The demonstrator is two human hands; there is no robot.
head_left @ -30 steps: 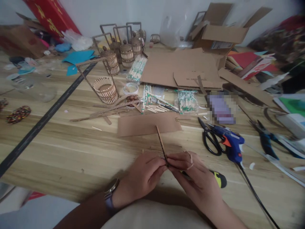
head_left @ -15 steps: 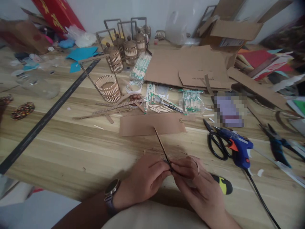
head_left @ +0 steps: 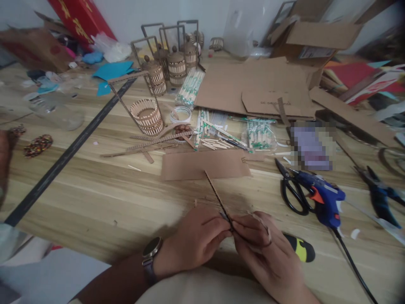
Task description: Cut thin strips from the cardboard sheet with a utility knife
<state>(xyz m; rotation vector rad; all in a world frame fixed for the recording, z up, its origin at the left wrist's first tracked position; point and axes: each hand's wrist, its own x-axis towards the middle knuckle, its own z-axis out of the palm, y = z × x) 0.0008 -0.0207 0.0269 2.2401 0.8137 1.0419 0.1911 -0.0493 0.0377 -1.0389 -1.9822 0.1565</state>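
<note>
Table (head_left: 95, 202) is cluttered far side; left hand (head_left: 199, 236) and right hand (head_left: 268, 249) both pinch the strip (head_left: 218, 196) at its near end, so light, even pressure should avoid crushing.

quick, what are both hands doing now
Left hand: closed, pinching the cardboard strip.
Right hand: closed on the same cardboard strip; whether it also holds the yellow-black tool is unclear.

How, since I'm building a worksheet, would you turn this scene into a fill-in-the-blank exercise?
The left hand wears a ____ at its wrist.
It and the right hand pinch a thin strip of corrugated ____.
The glue gun is mostly coloured ____.
In the picture, the scissors lie to the ____ of the glue gun.
Missing words: watch; cardboard; blue; left.
</note>
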